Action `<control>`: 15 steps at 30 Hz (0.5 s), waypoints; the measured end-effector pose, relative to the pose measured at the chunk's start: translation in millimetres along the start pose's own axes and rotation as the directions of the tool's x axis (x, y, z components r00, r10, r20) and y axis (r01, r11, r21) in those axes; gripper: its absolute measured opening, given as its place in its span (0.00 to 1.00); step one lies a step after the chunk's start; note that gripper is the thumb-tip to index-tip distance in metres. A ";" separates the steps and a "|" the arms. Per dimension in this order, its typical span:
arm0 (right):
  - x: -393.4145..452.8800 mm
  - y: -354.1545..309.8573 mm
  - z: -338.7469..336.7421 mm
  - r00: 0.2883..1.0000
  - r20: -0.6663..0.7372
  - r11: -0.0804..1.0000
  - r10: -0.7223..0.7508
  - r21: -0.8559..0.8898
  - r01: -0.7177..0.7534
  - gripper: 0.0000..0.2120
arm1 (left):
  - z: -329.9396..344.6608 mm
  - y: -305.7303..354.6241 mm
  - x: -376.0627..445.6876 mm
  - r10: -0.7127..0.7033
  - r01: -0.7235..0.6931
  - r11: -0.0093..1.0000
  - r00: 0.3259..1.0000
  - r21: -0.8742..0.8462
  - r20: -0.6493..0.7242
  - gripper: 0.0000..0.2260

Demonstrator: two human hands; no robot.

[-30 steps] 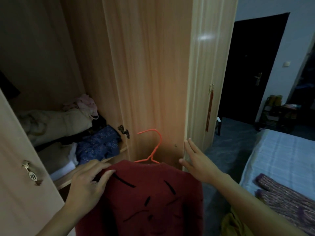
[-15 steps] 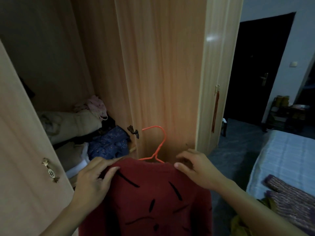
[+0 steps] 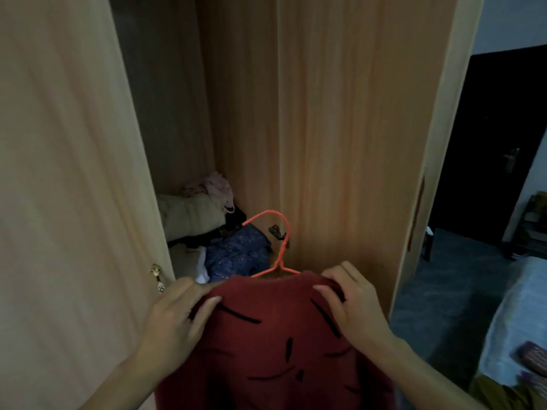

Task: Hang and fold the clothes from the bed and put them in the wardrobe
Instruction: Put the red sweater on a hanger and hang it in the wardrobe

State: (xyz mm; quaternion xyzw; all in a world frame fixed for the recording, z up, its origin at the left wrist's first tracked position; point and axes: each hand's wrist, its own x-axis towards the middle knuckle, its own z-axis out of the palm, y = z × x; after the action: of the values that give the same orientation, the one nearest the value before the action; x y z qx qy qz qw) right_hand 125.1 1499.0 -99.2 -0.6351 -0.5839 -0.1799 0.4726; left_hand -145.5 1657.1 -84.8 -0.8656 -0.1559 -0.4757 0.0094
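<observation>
A dark red sweater (image 3: pixel 275 344) with black dashes hangs on an orange hanger (image 3: pixel 279 247) right in front of me. My left hand (image 3: pixel 174 318) grips its left shoulder. My right hand (image 3: pixel 352 303) grips the right shoulder, fingers curled over the fabric. The hanger's hook points up in front of the open wardrobe (image 3: pixel 242 113). On the wardrobe's shelf lie a blue patterned garment (image 3: pixel 236 255), a beige bundle (image 3: pixel 192 217) and a pink item (image 3: pixel 217 186).
The left wardrobe door (image 3: pixel 65 202) stands open close by, with a brass knob (image 3: pixel 156 272). The right door (image 3: pixel 355 143) is open too. The bed (image 3: pixel 521 315) with more clothes lies at the right edge. A dark doorway (image 3: pixel 488 149) is beyond.
My right hand left the wardrobe door's edge and took hold of the sweater's right shoulder. The view moved up and closer to the wardrobe.
</observation>
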 end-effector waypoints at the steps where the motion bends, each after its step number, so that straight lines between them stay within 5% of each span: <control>1: 0.9 -4.1 6.1 1.000 -0.022 1.000 -0.006 -0.007 0.006 0.05 | -6.4 -3.4 -1.5 0.020 -0.020 1.000 1.000 0.000 0.018 0.06; 11: 18.8 6.9 47.0 0.995 -0.089 0.995 0.050 0.091 -0.042 0.05 | -31.0 -41.1 34.8 -0.009 -0.018 0.986 0.987 0.164 0.161 0.15; 15: 41.7 30.9 69.0 0.996 -0.091 0.988 0.015 0.156 0.000 0.07 | -23.5 -80.6 79.3 -0.058 -0.036 0.890 0.980 0.454 0.192 0.13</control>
State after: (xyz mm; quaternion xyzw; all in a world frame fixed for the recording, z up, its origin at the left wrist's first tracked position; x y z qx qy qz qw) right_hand 141.6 1582.6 -112.4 -0.5895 -0.5714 -0.1609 0.5479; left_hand -147.7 1750.6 -17.1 -0.8819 -0.2679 -0.3363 0.1934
